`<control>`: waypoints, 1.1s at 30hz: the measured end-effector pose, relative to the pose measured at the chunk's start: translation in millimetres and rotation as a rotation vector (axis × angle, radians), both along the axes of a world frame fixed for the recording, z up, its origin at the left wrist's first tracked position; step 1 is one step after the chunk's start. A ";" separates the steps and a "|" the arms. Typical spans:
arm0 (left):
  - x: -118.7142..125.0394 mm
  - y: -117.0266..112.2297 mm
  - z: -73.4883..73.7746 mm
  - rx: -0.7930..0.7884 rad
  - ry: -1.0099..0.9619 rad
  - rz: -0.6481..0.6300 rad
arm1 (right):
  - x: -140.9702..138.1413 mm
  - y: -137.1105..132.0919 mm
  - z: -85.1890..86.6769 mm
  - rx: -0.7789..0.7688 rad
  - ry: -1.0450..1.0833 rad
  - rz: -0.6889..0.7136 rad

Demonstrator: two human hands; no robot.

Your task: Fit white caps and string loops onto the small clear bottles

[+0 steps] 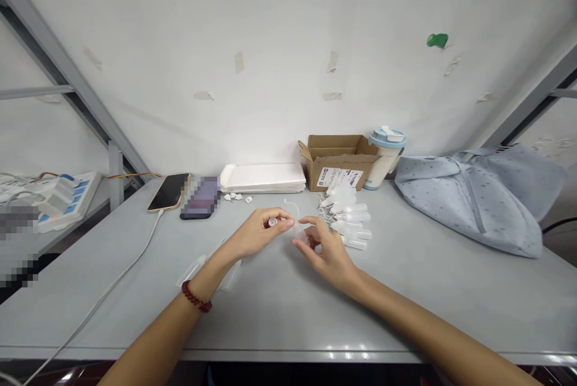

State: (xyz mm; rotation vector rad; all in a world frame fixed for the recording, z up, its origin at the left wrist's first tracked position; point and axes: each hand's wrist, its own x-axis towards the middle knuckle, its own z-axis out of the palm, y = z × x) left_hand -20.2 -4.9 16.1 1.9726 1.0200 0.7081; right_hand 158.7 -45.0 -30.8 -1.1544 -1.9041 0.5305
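Observation:
My right hand (pixel 327 248) grips a small translucent squeeze bottle (pixel 299 233) in its fingers, over the middle of the table. A thin curved white nozzle (pixel 293 207) rises from the bottle's top. My left hand (pixel 259 232) has thumb and forefinger pinched at the bottle's neck. A small clear cylinder (pixel 272 222) is tucked in the left fingers, its round end showing. Close beyond my right hand lies a pile of slim translucent bottles (pixel 354 217) with white tops and thin tips. Under my left forearm are several clear plastic pieces (pixel 232 276), partly hidden.
Small white caps (pixel 238 197) lie before a stack of white envelopes (pixel 264 177). Behind the pile stand an open cardboard box (pixel 338 163) and a lidded cup (pixel 383 157). Left are two phones (pixel 169 192), one with a cable (pixel 130 266). Grey-blue cloth (pixel 469 199) covers the right.

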 end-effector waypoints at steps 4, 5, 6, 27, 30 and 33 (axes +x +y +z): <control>-1.3 0.7 -0.1 0.009 0.000 -0.031 | -0.9 -1.1 1.1 -0.042 0.049 0.009; -1.6 0.8 -0.6 0.003 -0.004 -0.035 | -1.1 -1.4 1.2 -0.043 0.057 0.015; -1.8 0.9 -1.1 -0.003 -0.012 -0.039 | -1.2 -1.6 1.3 -0.037 0.062 0.022; -9.6 -2.8 7.3 -0.316 -0.035 -0.091 | 6.5 7.0 -3.4 0.258 -0.063 -0.015; -6.9 -2.9 5.4 -0.369 -0.103 -0.107 | 8.5 8.8 -2.7 0.273 -0.114 -0.019; -3.3 -1.3 2.1 -0.372 -0.179 -0.014 | 9.4 10.1 -2.5 0.284 -0.139 -0.013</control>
